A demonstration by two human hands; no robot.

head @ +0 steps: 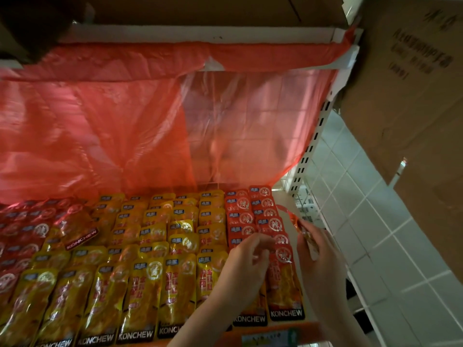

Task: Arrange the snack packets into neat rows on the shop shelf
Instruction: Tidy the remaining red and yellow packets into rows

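Snack packets lie in overlapping rows on the shelf [281, 196]: yellow packets [147, 276] fill the middle, red packets [250, 214] form two rows at the right, and more red ones [22, 234] lie at the left. My left hand [246, 266] pinches the top of the front red packet [284, 281] in the rightmost row. Just to the right, my right hand [319, 261] grips a few red packets [304, 234] upright beside that row. One packet [80, 229] lies askew across the rows at the left.
A translucent red plastic sheet [125, 126] hangs behind the packets from the shelf above [200, 33]. A slotted white upright [313, 146] stands at the right, with white wall tiles [375, 221] and cardboard boxes [413, 96] beyond. A price label [270, 338] sits on the front edge.
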